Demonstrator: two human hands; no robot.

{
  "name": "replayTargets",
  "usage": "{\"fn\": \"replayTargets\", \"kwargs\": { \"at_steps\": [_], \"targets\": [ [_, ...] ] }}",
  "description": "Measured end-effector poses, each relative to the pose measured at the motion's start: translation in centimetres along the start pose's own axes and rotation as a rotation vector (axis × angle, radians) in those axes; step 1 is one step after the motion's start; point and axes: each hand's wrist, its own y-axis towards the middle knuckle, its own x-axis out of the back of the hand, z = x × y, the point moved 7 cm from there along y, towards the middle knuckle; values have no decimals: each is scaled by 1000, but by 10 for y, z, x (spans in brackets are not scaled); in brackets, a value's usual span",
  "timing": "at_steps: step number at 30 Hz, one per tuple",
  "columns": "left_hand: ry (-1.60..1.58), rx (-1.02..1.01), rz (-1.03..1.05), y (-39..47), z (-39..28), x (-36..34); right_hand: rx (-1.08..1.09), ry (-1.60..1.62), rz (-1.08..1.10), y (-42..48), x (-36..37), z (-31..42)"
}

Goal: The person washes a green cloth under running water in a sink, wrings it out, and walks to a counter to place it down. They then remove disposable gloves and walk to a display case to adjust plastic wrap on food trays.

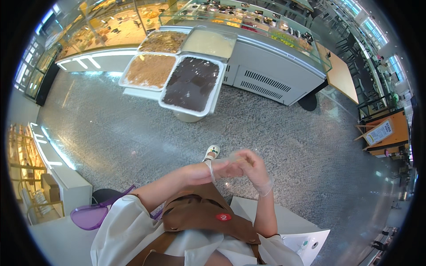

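Observation:
My left hand (208,171) and my right hand (254,168) meet in front of my brown apron (203,212). Both wear thin clear gloves, with cuffs at the wrists. The right hand's bent fingers touch the fingers of the left hand, perhaps on its glove; blur hides the exact contact. Beyond the hands stand several white-rimmed trays on a stand: one with a dark brown filling (192,83), one with a tan crumbly filling (149,70), one with a brown topping (163,41) and one with a pale cream layer (209,43).
A glass display counter (276,63) with colourful food stands behind the trays, and a lit bakery case (109,30) at upper left. Purple translucent plastic (89,216) lies at my left. A white cabinet (279,216) is at lower right, and a wooden board with a sign (379,133) at far right.

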Motion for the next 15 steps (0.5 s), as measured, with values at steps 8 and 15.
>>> {"fn": "replayTargets", "kwargs": {
  "at_steps": [8, 15],
  "targets": [
    [-264, 66, 235, 112, -119, 39, 166, -531, -535, 102, 95, 77],
    [-591, 45, 132, 162, -186, 77, 189, -598, -698, 184, 191, 109]
  ]
}}
